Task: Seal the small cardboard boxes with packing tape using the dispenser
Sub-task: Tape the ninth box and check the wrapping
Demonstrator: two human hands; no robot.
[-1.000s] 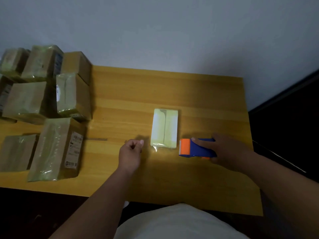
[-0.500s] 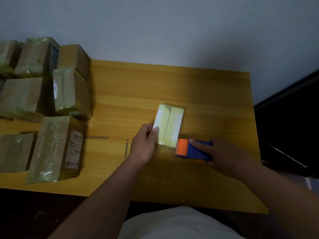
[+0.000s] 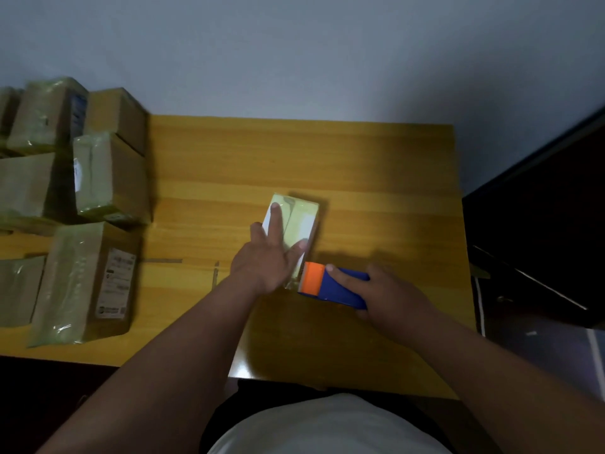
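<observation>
A small pale box (image 3: 301,221), shiny with tape along its top, lies near the middle of the wooden table (image 3: 294,158). My left hand (image 3: 266,257) rests flat on the box's top with fingers spread, pressing down on it. My right hand (image 3: 389,293) grips the blue handle of the tape dispenser (image 3: 330,285). The dispenser's orange head sits against the near end of the box.
Several taped cardboard boxes (image 3: 88,280) are stacked and laid along the table's left side. Two thin strips of tape (image 3: 163,261) lie on the wood left of my left hand. A dark cabinet (image 3: 540,240) stands past the table's right edge.
My left hand moved from a closed fist on the table up onto the box and spread flat over it. The box turned slightly clockwise. The dispenser stayed at the box's near end.
</observation>
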